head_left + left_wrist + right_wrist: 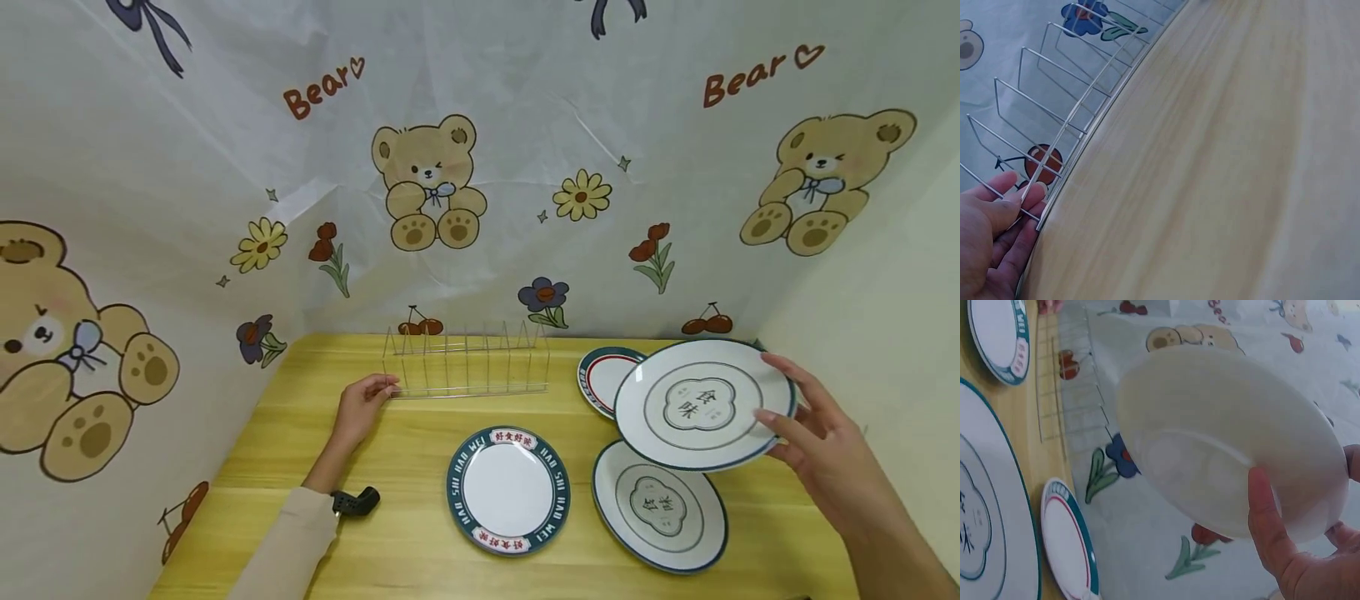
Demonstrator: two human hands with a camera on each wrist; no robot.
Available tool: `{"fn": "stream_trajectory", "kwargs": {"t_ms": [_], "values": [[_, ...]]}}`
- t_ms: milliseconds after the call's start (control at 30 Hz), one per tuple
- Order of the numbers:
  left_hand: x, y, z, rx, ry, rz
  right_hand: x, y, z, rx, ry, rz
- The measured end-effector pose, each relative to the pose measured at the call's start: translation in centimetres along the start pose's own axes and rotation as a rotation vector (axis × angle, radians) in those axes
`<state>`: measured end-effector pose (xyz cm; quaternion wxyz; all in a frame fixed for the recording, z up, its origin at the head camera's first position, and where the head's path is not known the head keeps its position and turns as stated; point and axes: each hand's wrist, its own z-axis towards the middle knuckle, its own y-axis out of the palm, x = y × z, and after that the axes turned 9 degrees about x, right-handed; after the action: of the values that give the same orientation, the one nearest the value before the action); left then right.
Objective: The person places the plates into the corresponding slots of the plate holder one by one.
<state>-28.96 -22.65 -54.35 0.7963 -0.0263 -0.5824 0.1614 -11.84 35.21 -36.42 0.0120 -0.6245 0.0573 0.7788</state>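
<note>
My right hand (828,446) grips the right rim of a white plate (637,408) with a blue edge and printed characters, raised above the table. Its pale underside faces the right wrist view, one finger lying against it. Below it lies a matching white plate (701,525). Behind, a red-ringed plate (609,379) is partly hidden by the raised one. My left hand (363,408) pinches the front left end of a wire dish rack (472,393); in the left wrist view, the thumb and fingers close on the rack's wire (1030,214). No plate stands in the rack.
A green-rimmed plate (510,492) with lettering lies on the wooden table (405,533) in front of the rack. A bear-print cloth (517,100) hangs behind the table, and a pale wall (900,333) borders the right side.
</note>
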Motion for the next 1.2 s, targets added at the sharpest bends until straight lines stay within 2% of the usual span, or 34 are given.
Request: {"fn": "stream_trajectory", "kwargs": {"t_ms": [200,400,533,700,900,967,1033,1200], "values": [[0.1,-0.2,0.1,0.006,0.001,0.012,-0.1,5.8,2.1,-0.053,0.008,0.005],[0.2,0.1,-0.4,0.04,0.002,-0.018,-1.2,10.6,3.9,-0.056,0.067,-0.136],[0.4,0.1,-0.4,0.046,0.02,-0.011,-1.7,13.5,5.3,-0.085,0.067,-0.245],[0.6,-0.1,-0.4,0.052,0.026,0.007,-1.6,16.8,7.3,-0.147,0.066,-0.259],[0.4,-0.2,-0.4,0.047,0.01,-0.021,-1.2,20.6,9.4,-0.215,0.044,-0.269],[0.4,-0.2,-0.4,0.047,0.01,-0.026,-1.1,21.8,9.9,-0.23,0.04,-0.278],[1.1,-0.2,-0.6,0.039,0.017,-0.023,-1.1,23.0,10.5,-0.243,0.047,-0.282],[0.9,-0.3,-0.2,0.033,0.019,-0.018,-0.5,25.6,11.9,-0.277,0.061,-0.272]]}}
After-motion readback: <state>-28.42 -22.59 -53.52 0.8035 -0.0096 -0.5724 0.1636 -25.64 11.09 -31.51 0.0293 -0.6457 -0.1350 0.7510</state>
